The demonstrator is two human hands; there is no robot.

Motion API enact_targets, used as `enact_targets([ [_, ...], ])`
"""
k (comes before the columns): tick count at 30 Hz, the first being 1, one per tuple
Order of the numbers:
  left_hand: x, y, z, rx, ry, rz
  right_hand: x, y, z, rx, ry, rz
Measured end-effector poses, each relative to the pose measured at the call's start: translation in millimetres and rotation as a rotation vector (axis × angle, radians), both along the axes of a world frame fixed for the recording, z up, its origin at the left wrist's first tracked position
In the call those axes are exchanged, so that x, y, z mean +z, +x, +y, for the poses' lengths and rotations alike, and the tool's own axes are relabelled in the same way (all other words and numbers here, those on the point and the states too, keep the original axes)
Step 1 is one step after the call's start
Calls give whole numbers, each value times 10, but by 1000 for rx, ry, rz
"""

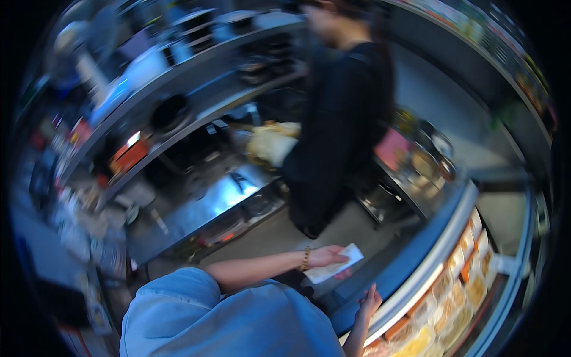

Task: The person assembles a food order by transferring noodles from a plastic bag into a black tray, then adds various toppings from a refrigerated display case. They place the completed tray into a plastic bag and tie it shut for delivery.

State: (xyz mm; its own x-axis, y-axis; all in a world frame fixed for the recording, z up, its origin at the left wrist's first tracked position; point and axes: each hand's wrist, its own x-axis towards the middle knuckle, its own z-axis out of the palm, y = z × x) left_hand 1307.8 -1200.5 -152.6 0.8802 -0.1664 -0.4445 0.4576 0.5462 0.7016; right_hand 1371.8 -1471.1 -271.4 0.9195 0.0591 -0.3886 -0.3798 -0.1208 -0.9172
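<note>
My left hand (326, 256), with a beaded bracelet at its wrist, reaches out in front of me and is closed on a flat, pale sheet of paper (352, 256). The sheet is tilted, and any writing on it is too blurred to make out. Over the edge of the display case, my right hand (370, 302) is raised with nothing visible in it. One finger sticks up apart from the others, which are loosely bent.
A person in dark clothes (348, 113) stands ahead, beside a steel worktable (202, 208). Shelves (202, 113) with pans and boxes run behind it. At right, a curved display case (410, 268) holds several food trays (452, 297). A side table (410, 184) carries bowls.
</note>
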Motion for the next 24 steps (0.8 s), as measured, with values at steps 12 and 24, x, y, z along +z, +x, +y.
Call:
enact_targets([
  [12, -1618, -5004, 2893, 1345, 32, 316, -591, -1203, 2020, 934, -403, -311],
  [24, -2085, -6674, 3867, 1740, 970, 628, 38, -4882, 6580, 1763, -65, -614],
])
